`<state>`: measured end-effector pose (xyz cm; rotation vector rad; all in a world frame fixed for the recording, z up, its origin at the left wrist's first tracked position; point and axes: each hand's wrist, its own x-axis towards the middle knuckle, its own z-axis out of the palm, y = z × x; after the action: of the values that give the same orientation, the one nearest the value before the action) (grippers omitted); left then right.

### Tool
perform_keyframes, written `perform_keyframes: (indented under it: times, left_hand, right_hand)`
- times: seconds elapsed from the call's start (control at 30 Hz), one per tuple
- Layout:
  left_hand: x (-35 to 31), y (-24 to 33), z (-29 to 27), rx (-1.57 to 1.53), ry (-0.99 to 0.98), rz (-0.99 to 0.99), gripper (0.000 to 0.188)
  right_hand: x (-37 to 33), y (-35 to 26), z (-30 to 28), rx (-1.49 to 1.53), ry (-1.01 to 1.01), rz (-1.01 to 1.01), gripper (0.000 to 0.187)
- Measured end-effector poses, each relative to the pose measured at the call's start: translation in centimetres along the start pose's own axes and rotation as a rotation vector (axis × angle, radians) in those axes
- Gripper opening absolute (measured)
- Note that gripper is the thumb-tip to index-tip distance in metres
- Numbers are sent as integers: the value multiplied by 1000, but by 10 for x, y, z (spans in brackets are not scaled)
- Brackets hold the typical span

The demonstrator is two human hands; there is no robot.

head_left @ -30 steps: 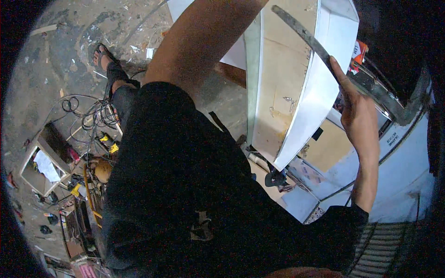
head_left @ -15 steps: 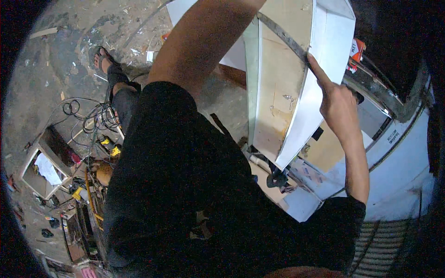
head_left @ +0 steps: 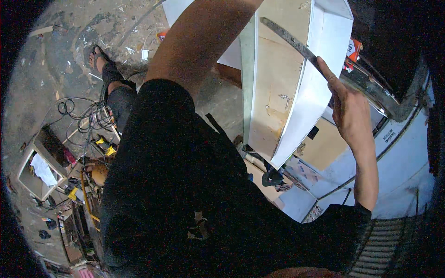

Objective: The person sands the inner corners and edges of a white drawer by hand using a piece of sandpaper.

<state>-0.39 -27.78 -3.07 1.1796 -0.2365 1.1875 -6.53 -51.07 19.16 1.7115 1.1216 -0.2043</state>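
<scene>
Grip of right hand (head_left: 353,110) closed on grey strip (head_left: 289,39), index finger (head_left: 326,70) extended

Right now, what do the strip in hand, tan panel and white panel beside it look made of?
Long strip: probably metal, dull and worn; mottled grey face.
Tan panel: likely plywood or similar board, matte; wood-like tan, brown stains.
White panel: perhaps laminated or painted board; smooth, even, faint sheen.

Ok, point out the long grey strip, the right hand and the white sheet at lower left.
Long grey strip (head_left: 291,40): head view, on its flat face, mid-length of the visible part.
Right hand (head_left: 351,108): head view, on the back of the hand.
White sheet (head_left: 43,170): head view, on its middle.
</scene>
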Motion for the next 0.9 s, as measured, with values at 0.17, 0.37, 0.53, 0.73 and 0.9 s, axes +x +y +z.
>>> perform_keyframes:
  times: [0.17, 0.37, 0.53, 0.73, 0.9]
  left_hand:
    - [-9, 9, -3, 45, 35, -53, 20]
    - [-3, 9, 9, 236, 25, 81, 24]
    - [-10, 11, -2, 318, 60, 70, 26]
    - [-9, 18, 13, 69, 93, -143, 22]
    - [-9, 18, 0, 30, 32, -5, 20]
  right_hand:
    - [6, 15, 14, 66, 142, -134, 80]
    - [3, 15, 7, 64, 167, -146, 86]
    - [12, 20, 7, 119, 179, -169, 86]
    - [21, 10, 7, 33, 94, -111, 84]
    - [7, 21, 24, 152, 221, -151, 86]
